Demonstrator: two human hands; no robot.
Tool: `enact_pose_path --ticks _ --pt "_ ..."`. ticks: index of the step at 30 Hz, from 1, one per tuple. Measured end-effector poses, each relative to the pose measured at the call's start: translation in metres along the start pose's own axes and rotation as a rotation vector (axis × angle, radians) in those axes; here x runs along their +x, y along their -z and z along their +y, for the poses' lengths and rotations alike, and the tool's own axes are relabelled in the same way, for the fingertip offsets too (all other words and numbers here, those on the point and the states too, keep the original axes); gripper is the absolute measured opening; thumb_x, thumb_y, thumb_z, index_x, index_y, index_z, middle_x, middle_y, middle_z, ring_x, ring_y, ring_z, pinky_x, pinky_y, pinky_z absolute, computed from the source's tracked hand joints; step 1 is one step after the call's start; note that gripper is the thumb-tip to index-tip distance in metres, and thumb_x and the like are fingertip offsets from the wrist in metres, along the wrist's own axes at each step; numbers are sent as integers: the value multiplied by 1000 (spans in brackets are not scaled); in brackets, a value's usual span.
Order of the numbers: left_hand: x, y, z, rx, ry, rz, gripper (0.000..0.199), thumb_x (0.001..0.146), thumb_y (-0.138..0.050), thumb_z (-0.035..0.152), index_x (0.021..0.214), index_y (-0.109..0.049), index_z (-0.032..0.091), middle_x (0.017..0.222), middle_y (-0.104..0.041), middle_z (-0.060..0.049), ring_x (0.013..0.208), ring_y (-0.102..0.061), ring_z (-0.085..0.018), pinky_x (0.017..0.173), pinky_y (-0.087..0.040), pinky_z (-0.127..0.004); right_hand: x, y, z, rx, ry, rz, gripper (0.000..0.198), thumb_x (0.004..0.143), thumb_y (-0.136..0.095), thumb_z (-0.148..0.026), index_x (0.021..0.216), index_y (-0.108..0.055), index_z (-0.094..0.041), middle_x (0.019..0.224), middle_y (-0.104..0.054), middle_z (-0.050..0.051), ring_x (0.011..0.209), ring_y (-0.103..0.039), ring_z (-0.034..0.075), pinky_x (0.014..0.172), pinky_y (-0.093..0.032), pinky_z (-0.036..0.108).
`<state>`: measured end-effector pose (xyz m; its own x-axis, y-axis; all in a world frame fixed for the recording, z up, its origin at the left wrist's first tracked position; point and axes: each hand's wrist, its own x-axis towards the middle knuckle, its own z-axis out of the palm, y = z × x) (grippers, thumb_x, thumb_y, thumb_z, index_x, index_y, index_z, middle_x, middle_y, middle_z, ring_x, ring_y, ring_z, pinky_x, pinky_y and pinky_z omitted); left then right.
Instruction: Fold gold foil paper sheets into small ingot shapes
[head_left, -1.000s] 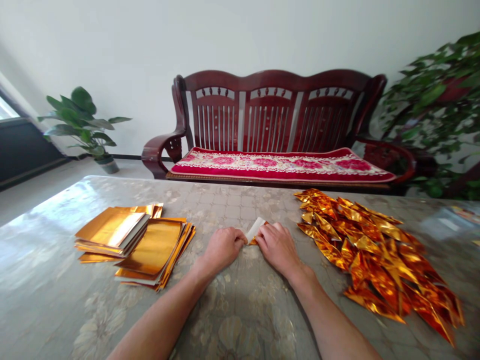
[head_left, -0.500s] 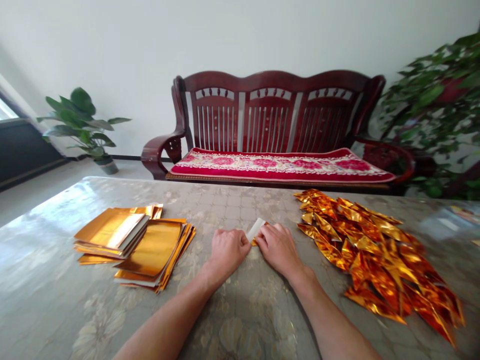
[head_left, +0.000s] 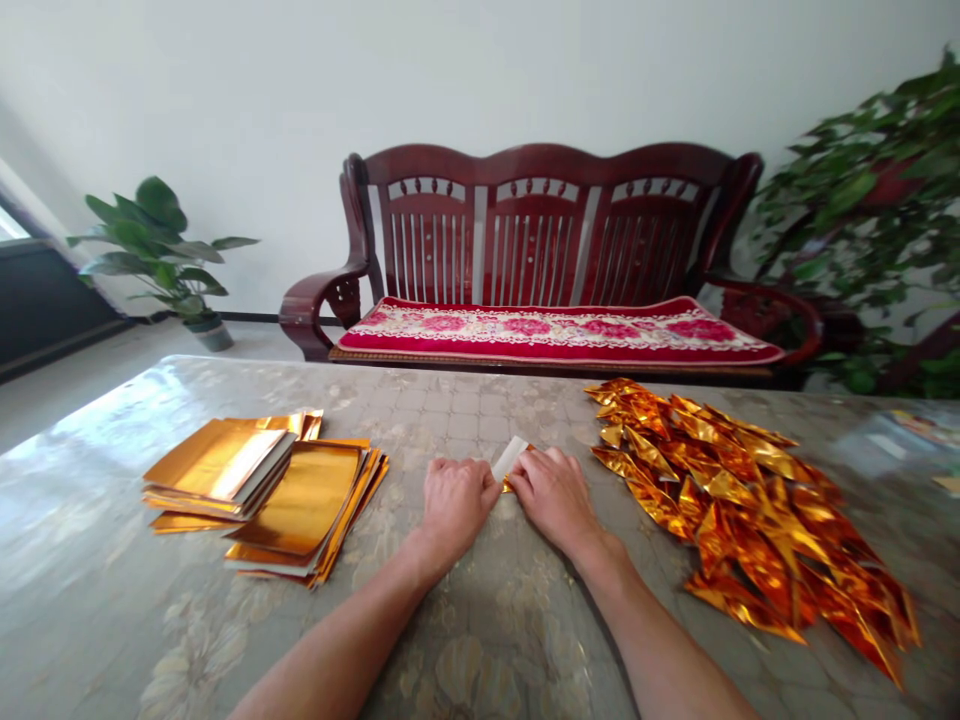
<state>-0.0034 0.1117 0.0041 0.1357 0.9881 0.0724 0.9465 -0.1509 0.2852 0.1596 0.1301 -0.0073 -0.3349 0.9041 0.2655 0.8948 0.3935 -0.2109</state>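
Observation:
Between my hands, at the middle of the table, is a partly folded sheet of gold foil paper (head_left: 510, 457), its pale back turned up and a bit of gold showing. My left hand (head_left: 459, 495) has its fingers curled and pinches the sheet's left end. Closed on the right end is my right hand (head_left: 553, 492), covering much of the paper. To the left lie stacks of flat gold foil sheets (head_left: 307, 490). A heap of folded gold foil pieces (head_left: 750, 510) with pointed ends spreads over the right side.
The table (head_left: 450, 400) has a patterned, glossy cover. A clear plastic bag (head_left: 885, 440) lies at its far right. Behind it stands a dark red wooden bench (head_left: 536, 230) with a floral cushion. Potted plants (head_left: 157, 240) stand on both sides.
The hands and the paper look almost the same. The whole view has shifted very slightly.

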Motion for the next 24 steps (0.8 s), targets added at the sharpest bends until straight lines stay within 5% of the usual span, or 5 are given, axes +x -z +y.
enact_pose_path --ticks 7,12,24 --pt "-4 -6 -1 -52 -54 76 14 91 -59 35 99 -69 30 108 -65 -3 102 -57 -22 89 -38 -35 -2 -4 6 -50 -109 49 20 91 -61 -43 93 -59 -23 96 -65 5 90 -51 24 75 -31 34" --pt "-5 -12 -1 -49 -136 111 26 93 -58 29 113 -68 41 135 -54 -1 120 -49 -25 100 -37 -42 -6 -6 4 -107 -194 77 32 90 -59 -53 98 -60 -22 99 -62 6 92 -50 25 77 -32 35" --pt "-18 -17 0 79 -277 144 31 94 -55 25 121 -66 36 135 -59 -5 129 -47 -31 104 -39 -53 -14 -1 11 -101 -248 42 19 88 -62 -41 100 -61 -26 102 -60 5 98 -48 26 82 -31 36"
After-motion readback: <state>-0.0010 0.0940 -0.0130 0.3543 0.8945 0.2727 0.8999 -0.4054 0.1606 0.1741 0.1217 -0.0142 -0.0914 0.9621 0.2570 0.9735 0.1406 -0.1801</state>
